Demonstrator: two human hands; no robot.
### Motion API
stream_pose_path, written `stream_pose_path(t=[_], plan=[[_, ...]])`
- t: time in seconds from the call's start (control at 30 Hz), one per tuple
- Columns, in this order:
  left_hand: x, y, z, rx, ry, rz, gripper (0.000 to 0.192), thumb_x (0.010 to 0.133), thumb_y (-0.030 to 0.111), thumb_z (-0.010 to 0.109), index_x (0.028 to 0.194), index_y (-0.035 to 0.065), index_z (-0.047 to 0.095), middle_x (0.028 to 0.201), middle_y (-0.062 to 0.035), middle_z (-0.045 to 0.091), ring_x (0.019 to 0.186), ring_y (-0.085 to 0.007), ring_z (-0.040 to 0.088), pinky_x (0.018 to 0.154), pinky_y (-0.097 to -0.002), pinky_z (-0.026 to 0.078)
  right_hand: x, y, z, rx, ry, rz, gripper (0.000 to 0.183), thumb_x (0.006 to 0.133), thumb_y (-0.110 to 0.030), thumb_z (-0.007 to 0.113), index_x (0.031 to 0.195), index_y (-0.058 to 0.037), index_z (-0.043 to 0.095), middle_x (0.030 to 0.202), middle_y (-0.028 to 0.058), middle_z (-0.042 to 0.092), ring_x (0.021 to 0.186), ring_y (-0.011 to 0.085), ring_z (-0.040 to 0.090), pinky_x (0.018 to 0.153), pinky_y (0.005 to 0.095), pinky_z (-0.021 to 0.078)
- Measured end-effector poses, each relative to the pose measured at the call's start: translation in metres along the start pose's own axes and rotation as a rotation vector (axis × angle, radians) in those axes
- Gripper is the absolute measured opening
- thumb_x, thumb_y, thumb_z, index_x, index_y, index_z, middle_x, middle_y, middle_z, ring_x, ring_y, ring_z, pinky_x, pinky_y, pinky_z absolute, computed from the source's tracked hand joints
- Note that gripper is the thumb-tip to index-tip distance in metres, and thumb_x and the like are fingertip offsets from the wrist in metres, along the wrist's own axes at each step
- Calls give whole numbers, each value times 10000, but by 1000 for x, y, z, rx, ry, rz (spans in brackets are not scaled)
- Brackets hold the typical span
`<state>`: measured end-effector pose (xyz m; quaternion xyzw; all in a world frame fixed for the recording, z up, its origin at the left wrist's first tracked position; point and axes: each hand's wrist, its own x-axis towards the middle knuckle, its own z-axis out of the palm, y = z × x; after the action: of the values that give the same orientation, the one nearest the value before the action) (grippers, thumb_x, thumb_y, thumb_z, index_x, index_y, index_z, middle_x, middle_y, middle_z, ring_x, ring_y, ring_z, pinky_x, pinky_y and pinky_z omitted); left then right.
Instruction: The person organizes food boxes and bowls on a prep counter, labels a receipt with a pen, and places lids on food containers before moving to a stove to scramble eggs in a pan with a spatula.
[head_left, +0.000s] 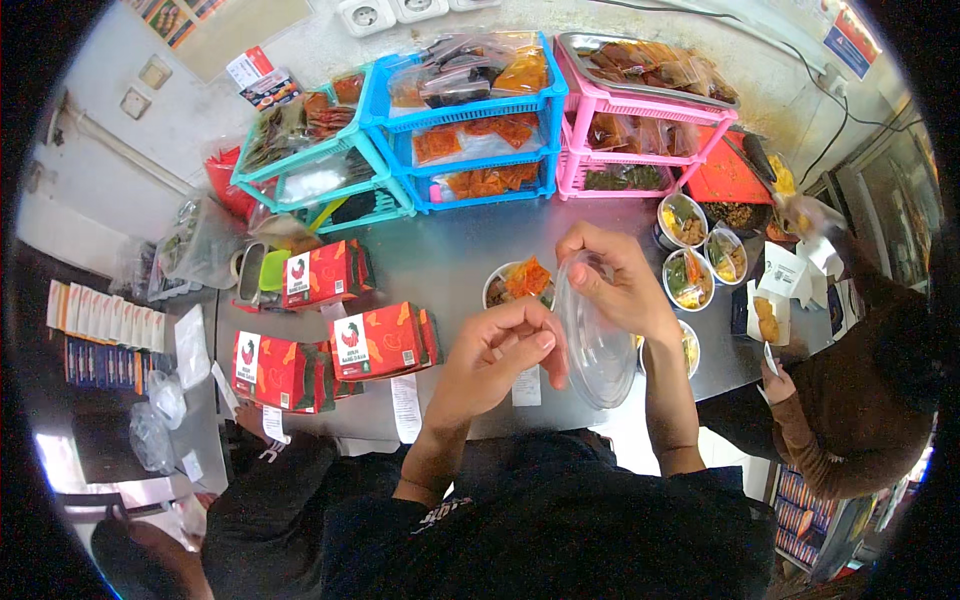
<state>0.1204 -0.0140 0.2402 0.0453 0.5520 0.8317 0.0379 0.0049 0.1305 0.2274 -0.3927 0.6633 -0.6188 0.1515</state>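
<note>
My right hand (619, 289) grips a clear plastic lid (596, 345) by its upper edge; the lid is tilted nearly upright. My left hand (506, 360) is at the lid's left side with fingers curled; whether its fingertips touch the lid I cannot tell. Just beyond my left hand, partly hidden by it, a white paper bowl (491, 279) holds food with an orange sachet (528, 277) on top. Several filled bowls stand to the right, among them a bowl with greens and egg (688, 280). A paper receipt (526, 387) lies below my left hand.
Red printed food boxes (379, 341) stand at left on the steel table (442, 262). Teal, blue (480, 202) and pink racks (637, 105) with sachets line the back wall. At right a co-worker's hand (778, 382) holds paper near an open box; another person is at left.
</note>
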Motion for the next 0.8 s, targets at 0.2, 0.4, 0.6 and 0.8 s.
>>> stream_pose_path(t=[0.2,0.4,0.6,0.8], plan=[[8,-12,-18,698,314,315,110,829,97,560,784,-1,539,665,-18,541,587,-62,483,540,-193,387,-7,-26,-7,-251,-106,-180,200,705,-117,670,870,-28,598,819,55,622,739,193,584,635,300,444],[-5,-7,-1,319,370,176,121,833,98,571,839,-21,558,717,-29,572,621,-60,509,545,-181,396,-18,-40,16,-655,173,-374,191,660,-89,659,846,-73,621,895,35,642,826,202,582,683,297,423],[-10,-1,8,87,281,296,162,791,29,609,917,-38,532,748,-41,575,659,-69,536,578,-195,434,-22,-51,24,-633,240,-463,203,647,-93,659,848,-88,632,956,33,644,819,179,577,678,287,414],[-12,1,12,55,321,301,185,764,-1,628,919,-42,535,778,-38,573,677,-67,536,612,-192,436,-24,-57,28,-648,252,-468,221,634,-101,668,853,-82,638,962,39,643,807,182,578,671,282,410]])
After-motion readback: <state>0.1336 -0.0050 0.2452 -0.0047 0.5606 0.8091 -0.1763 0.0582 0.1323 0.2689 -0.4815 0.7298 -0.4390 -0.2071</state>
